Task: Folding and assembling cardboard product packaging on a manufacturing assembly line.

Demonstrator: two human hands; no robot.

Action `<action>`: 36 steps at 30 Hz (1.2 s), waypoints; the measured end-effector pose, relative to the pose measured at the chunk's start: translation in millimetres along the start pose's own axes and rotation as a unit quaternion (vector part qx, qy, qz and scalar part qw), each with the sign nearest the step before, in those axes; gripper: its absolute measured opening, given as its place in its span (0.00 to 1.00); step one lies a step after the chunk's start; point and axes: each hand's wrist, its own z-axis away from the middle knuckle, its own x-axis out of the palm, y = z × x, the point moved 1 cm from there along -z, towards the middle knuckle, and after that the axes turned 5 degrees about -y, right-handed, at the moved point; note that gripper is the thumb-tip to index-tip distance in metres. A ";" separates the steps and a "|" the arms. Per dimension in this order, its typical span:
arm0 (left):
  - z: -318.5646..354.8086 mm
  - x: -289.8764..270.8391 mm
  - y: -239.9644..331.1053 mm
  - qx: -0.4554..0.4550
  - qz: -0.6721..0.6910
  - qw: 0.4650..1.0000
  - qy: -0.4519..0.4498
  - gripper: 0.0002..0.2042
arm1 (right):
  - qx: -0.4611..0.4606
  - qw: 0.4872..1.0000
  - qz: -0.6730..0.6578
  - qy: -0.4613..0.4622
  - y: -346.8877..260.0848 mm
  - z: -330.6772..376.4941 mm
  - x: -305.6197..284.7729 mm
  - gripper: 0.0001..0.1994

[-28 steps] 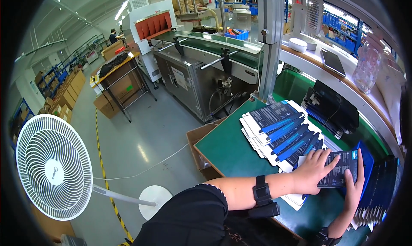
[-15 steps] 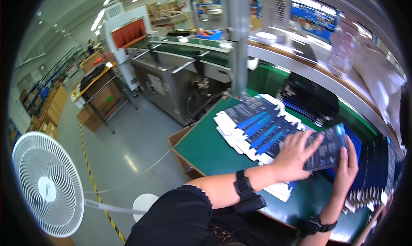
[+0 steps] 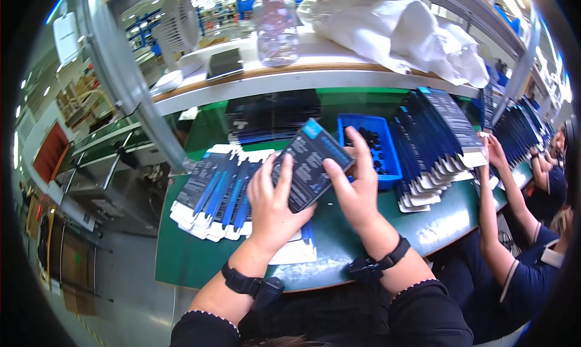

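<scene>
A dark flat box (image 3: 311, 165) with a bright blue corner is held tilted above the bench. My left hand (image 3: 272, 201) is closed on its left side, fingers across the printed face. At the opposite edge, my right hand (image 3: 361, 186) has the box's corner between thumb and fingers, the thumb lying over the face. Just left of my left hand, overlapping flattened cartons (image 3: 209, 186) in black and blue with white flaps lie fanned out. Behind my right hand stands a blue bin (image 3: 392, 165) of small black parts.
More dark cartons (image 3: 445, 126) stand in a leaning row on the right. Beyond them a co-worker (image 3: 520, 238) reaches toward the cartons. A raised shelf (image 3: 242, 77) at the back carries a clear bottle (image 3: 275, 29), a small fan (image 3: 178, 23) and white plastic bags (image 3: 387, 32).
The view has swung right, bringing the blue bin and co-worker into fuller sight. Both hands still have the dark box, now nearer the picture's middle.
</scene>
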 end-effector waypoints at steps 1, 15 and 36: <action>0.7 -0.1 -0.6 -0.003 0.004 1.000 0.003 0.47 | -0.021 0.997 0.068 0.024 5.4 0.6 1.0 0.23; -2.2 -2.6 -2.3 -0.002 -0.005 1.000 -0.008 0.44 | -0.055 0.984 0.169 -0.002 -1.4 -12.8 -8.4 0.14; 3.5 7.8 -25.6 -0.030 0.104 0.991 0.074 0.34 | -0.479 0.859 0.014 0.179 -249.6 51.7 -129.7 0.29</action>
